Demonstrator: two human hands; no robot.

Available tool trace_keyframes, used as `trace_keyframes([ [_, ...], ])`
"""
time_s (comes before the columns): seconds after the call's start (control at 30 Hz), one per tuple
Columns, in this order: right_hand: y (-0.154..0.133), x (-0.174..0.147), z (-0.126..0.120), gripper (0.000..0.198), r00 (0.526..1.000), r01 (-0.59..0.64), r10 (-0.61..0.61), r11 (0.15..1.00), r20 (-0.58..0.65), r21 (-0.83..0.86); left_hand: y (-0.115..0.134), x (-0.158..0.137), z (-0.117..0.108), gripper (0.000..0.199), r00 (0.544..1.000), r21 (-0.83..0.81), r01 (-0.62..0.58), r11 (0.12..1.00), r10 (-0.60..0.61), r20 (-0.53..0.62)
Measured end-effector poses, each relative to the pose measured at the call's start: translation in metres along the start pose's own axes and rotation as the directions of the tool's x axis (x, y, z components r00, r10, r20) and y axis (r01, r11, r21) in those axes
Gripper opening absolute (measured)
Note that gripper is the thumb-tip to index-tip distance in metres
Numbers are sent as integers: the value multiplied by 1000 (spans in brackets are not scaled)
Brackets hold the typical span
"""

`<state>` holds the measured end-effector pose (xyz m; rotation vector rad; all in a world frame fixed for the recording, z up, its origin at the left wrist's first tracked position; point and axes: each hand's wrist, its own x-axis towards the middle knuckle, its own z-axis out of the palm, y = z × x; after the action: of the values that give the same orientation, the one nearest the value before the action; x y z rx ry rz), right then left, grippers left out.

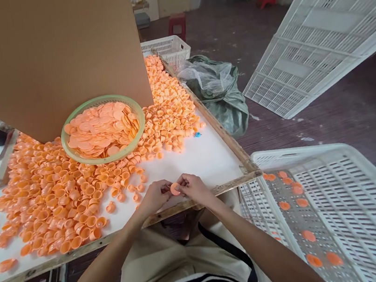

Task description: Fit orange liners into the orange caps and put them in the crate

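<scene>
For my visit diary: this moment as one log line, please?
Left hand, right hand: holding orange piece | table: orange cups | green basket: orange discs | nearest crate: scattered pieces

between our left hand (pixel 160 193) and right hand (pixel 193 188) we see a smooth plastic disc (pixel 175 189); left of them, glossy plastic cups (pixel 58 193); beyond, a matt cardboard panel (pixel 50 48); on our side, rough wooden edging (pixel 236 183).
</scene>
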<state>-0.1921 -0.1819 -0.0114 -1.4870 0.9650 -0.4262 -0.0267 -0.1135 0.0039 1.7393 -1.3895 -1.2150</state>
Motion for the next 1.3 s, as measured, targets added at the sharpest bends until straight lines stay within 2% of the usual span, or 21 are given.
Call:
trace_keyframes([
  [0.07,0,0,2,12,1000,0,-1,1000,-16,-19,0,-1,-2,23,999,-93,30,995,-26,44],
  [0.17,-2,1,3,17,1000,-14,14,1000,-16,-15,1,1,-1,27,998,-164,58,985,-54,28],
  [0.37,-7,8,0,26,980,-198,196,977,38,74,-2,8,2,24,994,-197,107,974,-111,-8],
  [0.57,-5,11,-2,34,972,-233,228,967,65,102,5,12,-3,27,983,-261,181,948,-176,42],
  [0.73,-5,14,-2,35,967,-251,244,961,67,118,10,15,-5,20,972,-246,236,940,-228,62],
  [0.87,-11,20,-4,32,937,-342,335,937,100,67,7,22,-3,18,964,-210,266,941,-259,61],
  [0.97,-17,29,-8,34,887,-411,411,910,211,-44,5,32,-3,19,941,-162,337,928,-323,103],
  [1.07,-20,38,-11,36,850,-411,435,900,297,-142,6,39,-4,20,912,-131,405,905,-390,124],
  [1.3,-25,40,-9,37,861,-398,432,901,267,-175,10,37,-4,18,889,-177,459,871,-451,82],
])
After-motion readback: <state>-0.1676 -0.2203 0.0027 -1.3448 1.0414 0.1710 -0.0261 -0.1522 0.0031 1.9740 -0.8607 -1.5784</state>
